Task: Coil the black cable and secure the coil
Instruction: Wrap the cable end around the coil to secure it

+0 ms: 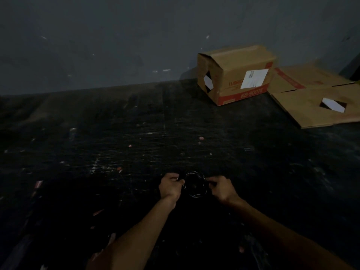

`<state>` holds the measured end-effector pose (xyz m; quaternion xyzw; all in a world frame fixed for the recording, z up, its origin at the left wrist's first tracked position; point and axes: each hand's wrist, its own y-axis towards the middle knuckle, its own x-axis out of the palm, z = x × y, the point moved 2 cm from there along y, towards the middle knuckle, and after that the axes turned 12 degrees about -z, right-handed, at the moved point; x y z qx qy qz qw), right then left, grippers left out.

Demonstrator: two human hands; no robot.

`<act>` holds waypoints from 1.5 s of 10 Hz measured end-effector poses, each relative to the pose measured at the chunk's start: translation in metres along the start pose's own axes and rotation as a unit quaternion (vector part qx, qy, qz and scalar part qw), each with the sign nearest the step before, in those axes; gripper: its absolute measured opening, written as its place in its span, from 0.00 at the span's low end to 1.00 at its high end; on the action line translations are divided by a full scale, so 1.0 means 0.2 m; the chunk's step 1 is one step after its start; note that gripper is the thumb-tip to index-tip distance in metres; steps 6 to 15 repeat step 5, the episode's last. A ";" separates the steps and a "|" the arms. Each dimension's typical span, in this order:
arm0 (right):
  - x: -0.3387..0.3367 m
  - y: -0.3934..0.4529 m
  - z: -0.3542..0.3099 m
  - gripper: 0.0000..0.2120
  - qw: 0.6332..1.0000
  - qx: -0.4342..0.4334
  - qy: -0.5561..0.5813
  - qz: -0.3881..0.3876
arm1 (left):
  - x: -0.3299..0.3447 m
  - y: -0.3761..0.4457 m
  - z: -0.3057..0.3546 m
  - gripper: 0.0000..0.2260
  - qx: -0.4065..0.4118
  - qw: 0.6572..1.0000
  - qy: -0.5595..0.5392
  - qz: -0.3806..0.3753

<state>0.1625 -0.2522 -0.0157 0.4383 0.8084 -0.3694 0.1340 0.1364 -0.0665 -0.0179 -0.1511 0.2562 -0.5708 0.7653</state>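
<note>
Dim room, dark scuffed floor (136,152). Black cable (194,185) already wound into a small round coil, held up between both hands over the floor's near-middle, a bit towards the near edge. Left hand (169,187) closed around the coil's left side, right hand (222,189) pinching its right side w/ fingers curled. Far right, by the wall (116,45): upright cardboard box (233,75), w/ flattened cardboard (311,100) just beside it, near the far right corner.
</note>
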 end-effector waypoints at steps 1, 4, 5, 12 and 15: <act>0.01 -0.01 -0.01 0.17 0.999 -0.005 -0.032 -0.009 | -0.01 0.00 -0.01 0.11 0.012 0.998 0.061 -0.007; 0.01 -0.01 -0.04 0.20 0.996 0.005 -0.090 -0.014 | -0.04 -0.01 0.02 0.15 0.029 0.976 0.214 -0.032; 0.07 -0.10 -0.01 0.25 0.999 0.023 -0.040 0.008 | -0.07 -0.12 -0.02 0.14 0.061 0.976 0.203 -0.048; 0.07 -0.10 -0.01 0.25 0.999 0.023 -0.040 0.008 | -0.07 -0.12 -0.02 0.14 0.061 0.976 0.203 -0.048; 0.07 -0.10 -0.01 0.25 0.999 0.023 -0.040 0.008 | -0.07 -0.12 -0.02 0.14 0.061 0.976 0.203 -0.048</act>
